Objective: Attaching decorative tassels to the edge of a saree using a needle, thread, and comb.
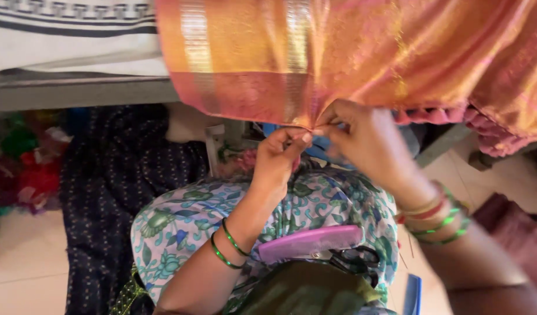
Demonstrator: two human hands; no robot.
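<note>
Both hands meet at the bottom edge of the silk cloth (350,52), an orange and pink fabric with gold bands that hangs down from the top of the view. The left hand (277,157) comes up from below, fingers pinched shut on the hem at its lowest point. The right hand (367,140) comes in from the right and pinches the same edge just beside it, the fingertips of the two nearly touching. The cloth lies above and beyond both hands; its edge runs left to right, and a pink fringe (449,116) trails along it to the right of the right hand. Neither hand is plainly nearer. On the lap below lie a pink comb (309,242) and, touching it, dark scissors (353,259). A folded white cloth (70,35) rests on the table (76,90) at upper left
</note>
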